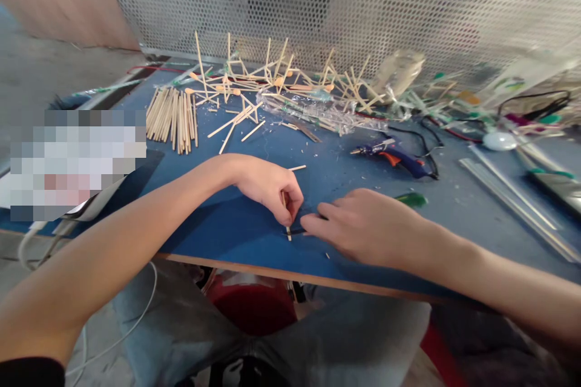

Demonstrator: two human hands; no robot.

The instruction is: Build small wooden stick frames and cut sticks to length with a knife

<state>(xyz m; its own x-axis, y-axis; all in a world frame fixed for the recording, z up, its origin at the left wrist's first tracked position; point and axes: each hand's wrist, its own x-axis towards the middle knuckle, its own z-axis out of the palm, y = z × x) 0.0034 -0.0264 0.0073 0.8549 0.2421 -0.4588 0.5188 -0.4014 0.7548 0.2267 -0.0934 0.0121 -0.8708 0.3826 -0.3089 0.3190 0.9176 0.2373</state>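
My left hand (271, 186) is closed in a pinch round a thin wooden stick (287, 230), held upright with its lower end on the blue table (218, 224). My right hand (363, 227) lies just to the right, fingers drawn together, its fingertips touching a small dark piece at the stick's base. What that piece is I cannot make out. A second stick end (297, 167) pokes out behind my left hand.
A row of loose sticks (172, 116) lies at the back left, and glued stick frames (272, 81) stand along the mesh wall. A blue glue gun (397, 157) with its black cord, crumpled plastic wrap (318, 110), clear glue rods (512, 199) and a green piece (412, 199) lie to the right.
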